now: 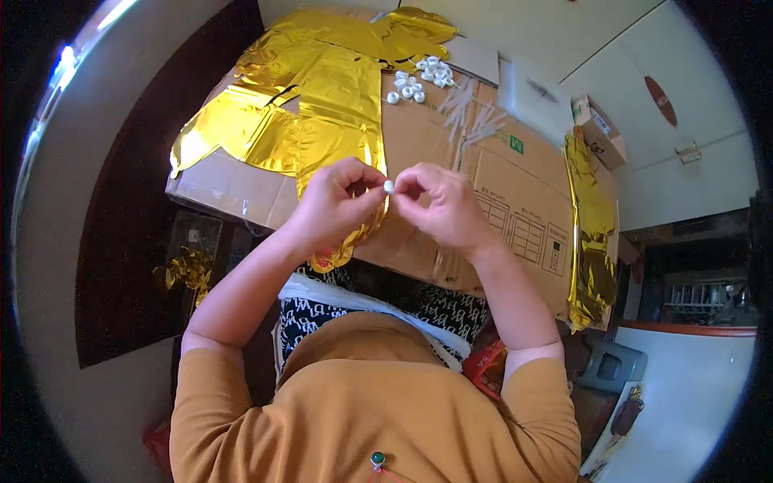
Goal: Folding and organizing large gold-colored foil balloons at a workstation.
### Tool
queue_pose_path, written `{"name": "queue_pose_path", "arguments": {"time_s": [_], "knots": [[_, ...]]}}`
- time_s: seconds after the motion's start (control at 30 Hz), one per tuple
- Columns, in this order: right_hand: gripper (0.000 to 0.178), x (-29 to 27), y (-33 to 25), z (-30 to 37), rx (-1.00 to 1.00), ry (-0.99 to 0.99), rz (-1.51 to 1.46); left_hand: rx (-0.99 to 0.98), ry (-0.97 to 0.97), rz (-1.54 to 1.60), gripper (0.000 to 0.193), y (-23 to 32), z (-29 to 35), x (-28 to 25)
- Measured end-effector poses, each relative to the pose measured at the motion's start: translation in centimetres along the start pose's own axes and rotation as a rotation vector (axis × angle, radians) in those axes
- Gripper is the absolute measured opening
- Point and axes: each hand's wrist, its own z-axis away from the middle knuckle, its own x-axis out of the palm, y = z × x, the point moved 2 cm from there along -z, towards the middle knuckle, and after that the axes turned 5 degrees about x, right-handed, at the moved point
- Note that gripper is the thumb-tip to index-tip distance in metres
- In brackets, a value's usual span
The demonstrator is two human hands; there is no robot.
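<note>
Between my fingertips, over the near part of the cardboard, is a small white roll (389, 186). My left hand (340, 200) pinches it from the left with thumb and forefinger. From the other side my right hand (444, 203) closes thumb and forefinger at its edge; any loose end there is too small to make out. Gold foil (342, 105), seemingly flat foil balloons, spreads over the left and far side, and one strip hangs below my left hand. Farther off lie several white coils (437, 72) and a smaller group of white rolls (408, 85).
Thin translucent strips (460, 105) lie scattered on the cardboard surface (507, 185). More folded gold foil (592, 233) runs along the right edge. A small carton (600, 129) and a clear plastic bag (535, 101) sit at the far right. A grey plastic stool (612, 366) stands lower right.
</note>
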Motion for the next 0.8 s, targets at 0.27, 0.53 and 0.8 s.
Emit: {"name": "queue_pose_path", "arguments": {"time_s": [0.27,0.53,0.8], "knots": [[0.007,0.5,8.5,-6.6,-0.128,0.113,0.581,0.028,0.082,-0.035,0.02,-0.2,-0.2,-2.4],[0.007,1.5,11.5,-10.4,-0.276,0.123,0.868,0.199,0.145,-0.136,0.016,0.6,2.5,-3.8],[0.016,1.8,12.0,-12.3,-0.17,0.158,0.814,0.246,0.141,-0.103,0.015,0.8,4.3,-3.6]]}}
